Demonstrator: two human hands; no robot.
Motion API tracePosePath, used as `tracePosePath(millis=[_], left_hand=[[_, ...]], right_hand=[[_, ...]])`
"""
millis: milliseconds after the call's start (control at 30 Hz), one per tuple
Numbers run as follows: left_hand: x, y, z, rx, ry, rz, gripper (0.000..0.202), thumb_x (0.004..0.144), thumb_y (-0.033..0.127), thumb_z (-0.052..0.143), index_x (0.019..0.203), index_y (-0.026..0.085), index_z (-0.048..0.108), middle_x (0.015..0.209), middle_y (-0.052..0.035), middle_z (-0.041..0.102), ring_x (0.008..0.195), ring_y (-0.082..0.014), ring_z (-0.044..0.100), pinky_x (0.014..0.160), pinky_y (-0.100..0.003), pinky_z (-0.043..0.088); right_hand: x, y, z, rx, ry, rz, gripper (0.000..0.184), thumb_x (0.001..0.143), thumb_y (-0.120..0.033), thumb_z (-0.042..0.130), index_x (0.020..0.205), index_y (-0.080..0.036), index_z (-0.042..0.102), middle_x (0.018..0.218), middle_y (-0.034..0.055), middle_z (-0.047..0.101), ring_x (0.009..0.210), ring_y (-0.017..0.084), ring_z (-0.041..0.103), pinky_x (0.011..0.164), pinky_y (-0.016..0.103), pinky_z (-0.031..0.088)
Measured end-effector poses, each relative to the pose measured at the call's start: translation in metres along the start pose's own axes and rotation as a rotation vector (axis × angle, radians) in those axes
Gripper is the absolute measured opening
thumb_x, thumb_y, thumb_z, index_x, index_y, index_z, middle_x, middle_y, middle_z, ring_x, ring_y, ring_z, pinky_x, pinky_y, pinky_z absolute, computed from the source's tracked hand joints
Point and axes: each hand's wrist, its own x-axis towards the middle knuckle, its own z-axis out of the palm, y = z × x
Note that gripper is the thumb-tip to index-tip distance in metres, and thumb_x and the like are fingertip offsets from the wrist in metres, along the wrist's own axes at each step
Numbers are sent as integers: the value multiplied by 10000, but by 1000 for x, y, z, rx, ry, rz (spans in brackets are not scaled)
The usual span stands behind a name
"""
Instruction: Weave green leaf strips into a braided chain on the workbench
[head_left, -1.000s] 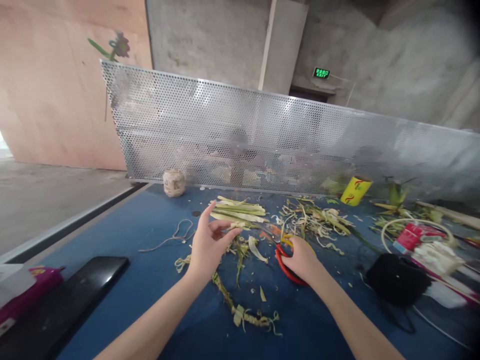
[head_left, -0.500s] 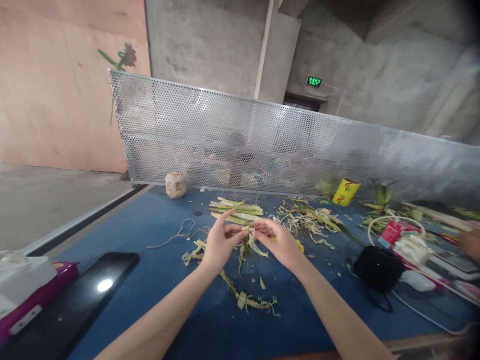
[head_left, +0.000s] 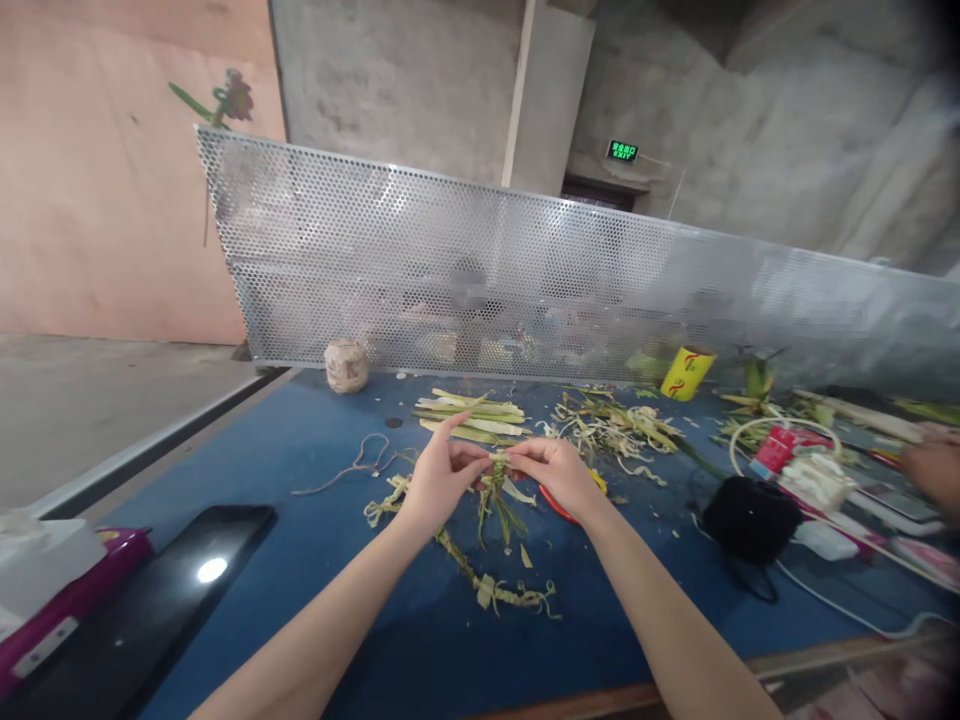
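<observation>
My left hand [head_left: 441, 482] and my right hand [head_left: 561, 478] meet over the middle of the table. Between their fingertips they pinch a small bundle of green leaf strips [head_left: 496, 480], its loose ends hanging down toward me. The bundle's far side is hidden by the fingers. Just beyond the hands lie flat pale-green leaf strips [head_left: 480, 410], side by side. Nearer me, a plaited length of dried leaf [head_left: 514, 597] with curled ends rests on the blue table [head_left: 420, 650]. Partly under my right hand is a tool with red and yellow parts [head_left: 553, 502].
A heap of shredded leaf scraps [head_left: 619, 430] lies right of the strips. A yellow roll [head_left: 687, 373] and a ball of pale twine [head_left: 346, 366] stand near the perforated metal screen [head_left: 420, 260]. Left is a black phone [head_left: 202, 560]; right, a black pouch [head_left: 752, 520] and another person's hand [head_left: 932, 465].
The leaf bundle has turned so more green shows between my fingertips. My right fingers have drawn into a tighter pinch, and the red tool part has come into view. The view has shifted slightly.
</observation>
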Motion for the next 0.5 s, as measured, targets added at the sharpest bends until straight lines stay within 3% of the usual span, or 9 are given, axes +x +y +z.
tracePosePath(millis=[167, 367, 500], left_hand=[[0, 4, 0, 5, -64, -48, 653, 669, 158, 632, 1234, 165, 302, 683, 22, 614, 599, -126, 613, 581, -283, 535], [1, 5, -1, 50, -64, -85, 646, 667, 128, 620, 1231, 195, 312, 684, 30, 615, 605, -130, 628, 566, -288, 556], [2, 5, -2, 87, -70, -68, 724, 669, 143, 625, 1285, 205, 250, 798, -14, 639, 604, -138, 636, 542, -291, 555]], right_hand=[[-1, 1, 1, -9, -18, -22, 216, 746, -360, 578, 799, -169, 663, 708, 25, 665, 639, 153, 609, 656, 287, 487], [-2, 5, 4, -21, -47, -48, 222, 738, -321, 580, 899, -172, 615, 677, 2, 627, 564, 126, 578, 574, 261, 491], [-5, 0, 3, -36, -38, -49, 186, 754, -326, 556, 839, -174, 626, 677, 11, 635, 552, 131, 587, 569, 269, 499]])
